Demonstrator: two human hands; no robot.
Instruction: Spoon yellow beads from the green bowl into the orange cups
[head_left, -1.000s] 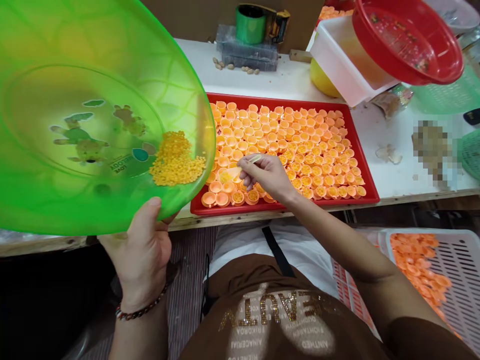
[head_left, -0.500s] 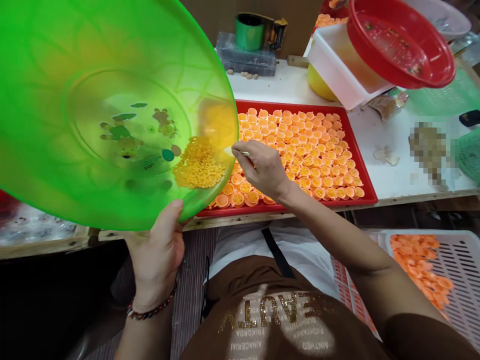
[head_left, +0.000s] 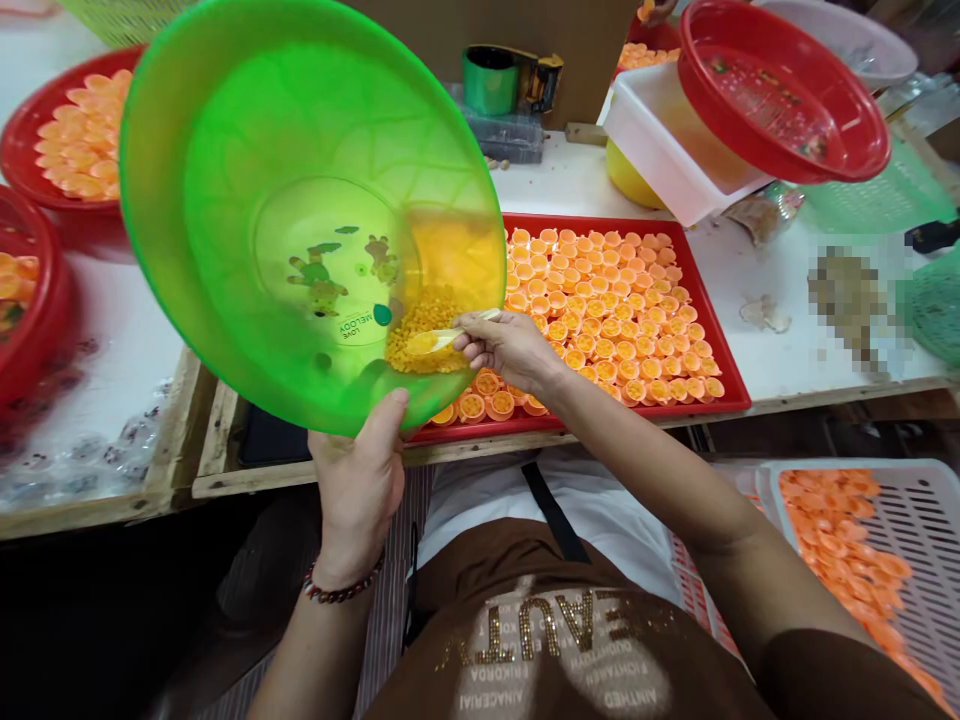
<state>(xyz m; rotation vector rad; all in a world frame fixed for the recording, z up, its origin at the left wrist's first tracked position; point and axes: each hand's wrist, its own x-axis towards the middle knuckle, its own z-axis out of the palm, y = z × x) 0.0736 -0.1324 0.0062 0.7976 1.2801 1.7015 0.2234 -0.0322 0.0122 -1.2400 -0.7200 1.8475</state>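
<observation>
Obstacles: tilted green basin (head_left: 247, 180), covering the left end of the red tray (head_left: 712, 330); tray packed edge to edge with orange cups (head_left: 615, 310); white tub (head_left: 660, 140) and red colander (head_left: 780, 90) overhanging behind it; tape dispenser (head_left: 506, 80) at the back. Free room: bare white tabletop (head_left: 780, 350) right of the tray; strip of table (head_left: 562, 180) between tray and dispenser.

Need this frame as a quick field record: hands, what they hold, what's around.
left hand: grips the lower rim of the tilted green basin
right hand: pinches a small pale spoon, its tip in the basin
basin contents: heap of yellow pellets at the low side
in front: red tray packed with small orange cups
back right: red bowl resting on a white tub
lower right: slotted crate holding orange pieces
</observation>
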